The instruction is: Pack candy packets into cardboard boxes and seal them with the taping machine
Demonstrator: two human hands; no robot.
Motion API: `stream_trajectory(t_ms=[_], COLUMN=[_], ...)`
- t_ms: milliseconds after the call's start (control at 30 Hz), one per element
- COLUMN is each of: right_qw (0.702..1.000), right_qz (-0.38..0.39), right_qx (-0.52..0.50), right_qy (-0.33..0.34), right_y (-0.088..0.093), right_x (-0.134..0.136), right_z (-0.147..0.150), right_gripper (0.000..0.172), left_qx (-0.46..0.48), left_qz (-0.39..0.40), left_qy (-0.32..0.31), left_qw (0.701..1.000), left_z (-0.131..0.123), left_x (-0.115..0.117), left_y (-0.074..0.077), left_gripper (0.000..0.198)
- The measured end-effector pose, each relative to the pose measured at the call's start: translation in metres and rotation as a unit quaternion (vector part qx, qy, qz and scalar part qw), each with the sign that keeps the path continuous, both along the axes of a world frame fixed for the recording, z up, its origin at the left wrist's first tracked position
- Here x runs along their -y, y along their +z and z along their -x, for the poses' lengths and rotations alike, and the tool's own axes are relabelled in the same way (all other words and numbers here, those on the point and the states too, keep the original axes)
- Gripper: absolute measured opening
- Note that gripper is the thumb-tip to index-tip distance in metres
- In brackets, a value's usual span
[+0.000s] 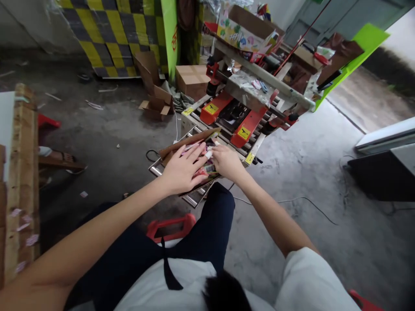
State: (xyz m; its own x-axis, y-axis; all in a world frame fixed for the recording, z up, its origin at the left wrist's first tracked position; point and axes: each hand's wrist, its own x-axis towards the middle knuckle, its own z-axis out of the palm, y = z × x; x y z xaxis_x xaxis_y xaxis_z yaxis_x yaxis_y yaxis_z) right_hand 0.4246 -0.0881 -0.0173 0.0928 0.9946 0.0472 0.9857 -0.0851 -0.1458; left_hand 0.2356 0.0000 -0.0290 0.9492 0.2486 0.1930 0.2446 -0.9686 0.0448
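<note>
An open cardboard box (184,142) sits on the roller conveyor in front of me, packed with small colourful packets (200,172). My left hand (184,169) lies over the box with its fingers spread flat across the packets. At the box's right side, my right hand (227,160) has its fingers bent down and pressed together among the contents. A small white bit shows by its fingertips, but what they grip, if anything, is hidden. Both hands partly cover the packets.
Behind the box stands a carton-sealing machine (246,93) with orange guide plates, a cardboard tray (246,30) on top. A closed carton (193,80) and an opened one (157,101) are on the floor. A red stool (171,226) is under me; another person's foot (68,156) shows at left.
</note>
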Motion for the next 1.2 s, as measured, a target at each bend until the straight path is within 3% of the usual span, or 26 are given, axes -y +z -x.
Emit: stream_trajectory(t_ms=[200,433,567,733,900,1000,1200], right_qw=[0.991,0.995,0.987,0.979,0.967,0.967,0.965], right_qz=[0.131,0.057,-0.047,0.016,0.006,-0.001,-0.084], right_qx=[0.0,0.013,-0.02,-0.008,-0.025,-0.037,-0.093], right_qy=[0.004,-0.079,-0.154,-0.202,-0.252,-0.25,-0.232], right_y=[0.019,0.001,-0.006,-0.023,-0.045,-0.049,-0.049], right_x=[-0.005,-0.019,-0.029,-0.059,-0.074,-0.073,-0.065], right_z=[0.004,0.016,0.019,0.024,0.023,0.021,0.015], right_gripper=[0.032,0.031,0.029,0.03,0.035,0.037,0.034], left_qx=[-0.062,-0.115,-0.116,-0.13,-0.129,-0.094,-0.01], left_qz=[0.008,0.018,0.044,0.129,0.293,0.291,0.145], left_qy=[0.03,0.067,0.035,-0.02,-0.129,-0.079,0.045], left_qw=[0.998,0.991,0.992,0.983,0.939,0.949,0.988], left_z=[-0.031,-0.043,-0.041,-0.036,-0.034,-0.034,-0.037], left_x=[0.004,0.005,-0.001,-0.03,-0.063,-0.055,-0.016], left_y=[-0.021,-0.042,-0.048,-0.046,-0.027,-0.027,-0.049], left_gripper=[0.074,0.074,0.078,0.063,0.061,0.063,0.048])
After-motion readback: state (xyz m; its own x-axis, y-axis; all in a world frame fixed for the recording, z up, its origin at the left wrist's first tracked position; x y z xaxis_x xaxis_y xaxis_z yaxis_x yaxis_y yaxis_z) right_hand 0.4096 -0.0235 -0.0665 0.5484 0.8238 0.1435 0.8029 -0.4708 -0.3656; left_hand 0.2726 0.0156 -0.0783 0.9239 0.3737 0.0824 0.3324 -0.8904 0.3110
